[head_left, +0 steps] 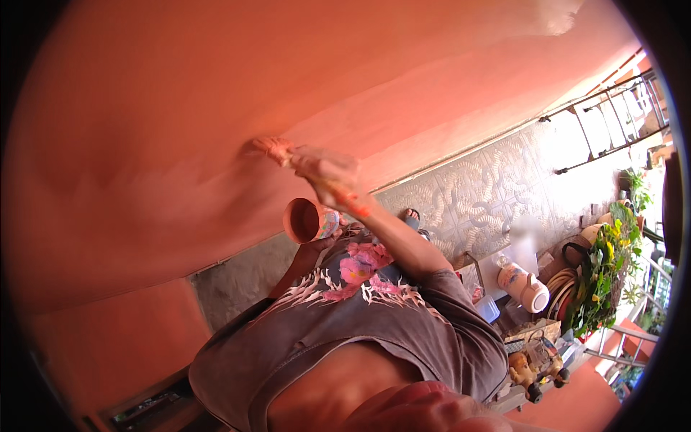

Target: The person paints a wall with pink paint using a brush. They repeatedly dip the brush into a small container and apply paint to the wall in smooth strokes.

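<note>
An orange-painted wall [178, 108] fills the upper left of the head view. My right hand [326, 170], slightly blurred, is closed on the handle of a paintbrush [275, 149]; its paint-covered bristles are at the wall, and orange paint marks my wrist. Lower down, my left hand [339, 232] holds a round paint can [305, 220] in front of my shirt. The can's mouth faces up towards me and its inside is reddish-brown. Most of my left hand is hidden behind the can.
Patterned floor tiles [486, 189] run along the wall's foot. A metal ladder [610, 119] lies or leans at the upper right. To the right are a pale thermos [523, 286], a coiled hose [561, 291], leafy plants [599, 275] and small figurines [534, 367].
</note>
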`<action>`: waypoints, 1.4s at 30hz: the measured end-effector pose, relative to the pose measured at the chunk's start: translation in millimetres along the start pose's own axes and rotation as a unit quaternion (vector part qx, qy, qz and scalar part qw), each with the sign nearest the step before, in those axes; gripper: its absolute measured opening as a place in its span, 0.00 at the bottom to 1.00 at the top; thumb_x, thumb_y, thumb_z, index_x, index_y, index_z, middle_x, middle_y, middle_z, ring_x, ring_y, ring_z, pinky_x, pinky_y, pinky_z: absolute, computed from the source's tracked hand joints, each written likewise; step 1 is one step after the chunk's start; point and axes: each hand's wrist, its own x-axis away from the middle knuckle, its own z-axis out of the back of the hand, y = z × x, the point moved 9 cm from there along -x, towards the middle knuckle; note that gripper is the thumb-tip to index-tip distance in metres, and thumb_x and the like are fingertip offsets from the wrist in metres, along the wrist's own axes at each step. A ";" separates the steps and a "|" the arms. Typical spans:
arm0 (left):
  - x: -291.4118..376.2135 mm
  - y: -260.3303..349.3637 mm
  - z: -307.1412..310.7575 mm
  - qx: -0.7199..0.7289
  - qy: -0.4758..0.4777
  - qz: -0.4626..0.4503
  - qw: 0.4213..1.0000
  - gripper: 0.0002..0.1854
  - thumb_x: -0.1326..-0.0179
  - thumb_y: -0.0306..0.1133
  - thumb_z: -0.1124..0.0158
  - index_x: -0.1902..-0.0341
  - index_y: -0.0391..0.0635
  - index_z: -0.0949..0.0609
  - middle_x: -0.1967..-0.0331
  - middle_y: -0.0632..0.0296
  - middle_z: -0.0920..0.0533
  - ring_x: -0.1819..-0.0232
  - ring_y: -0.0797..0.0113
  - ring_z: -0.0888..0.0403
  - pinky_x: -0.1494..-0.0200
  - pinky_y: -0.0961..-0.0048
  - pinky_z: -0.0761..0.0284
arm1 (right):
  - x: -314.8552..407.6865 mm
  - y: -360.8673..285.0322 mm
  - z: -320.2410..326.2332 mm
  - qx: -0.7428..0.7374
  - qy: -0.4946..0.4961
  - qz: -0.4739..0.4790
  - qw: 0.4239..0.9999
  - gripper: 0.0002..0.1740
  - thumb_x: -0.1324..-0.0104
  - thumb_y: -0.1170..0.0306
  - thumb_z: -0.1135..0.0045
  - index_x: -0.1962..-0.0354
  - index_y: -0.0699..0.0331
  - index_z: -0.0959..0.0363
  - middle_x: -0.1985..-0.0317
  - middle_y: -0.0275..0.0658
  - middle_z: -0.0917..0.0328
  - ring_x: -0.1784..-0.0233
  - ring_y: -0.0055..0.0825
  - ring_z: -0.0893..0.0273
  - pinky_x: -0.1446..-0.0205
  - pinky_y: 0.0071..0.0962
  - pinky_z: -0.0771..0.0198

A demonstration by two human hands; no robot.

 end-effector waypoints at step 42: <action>124.8 88.9 159.5 0.051 -0.051 -0.014 0.997 0.25 0.37 0.28 0.37 0.37 0.45 0.30 0.43 0.61 0.23 0.45 0.68 0.24 0.42 0.73 0.27 | -41.6 -212.5 -105.4 -0.097 0.263 0.116 0.953 0.10 0.31 0.75 0.50 0.59 0.70 0.20 0.58 0.46 0.17 0.58 0.39 0.16 0.56 0.30 0.19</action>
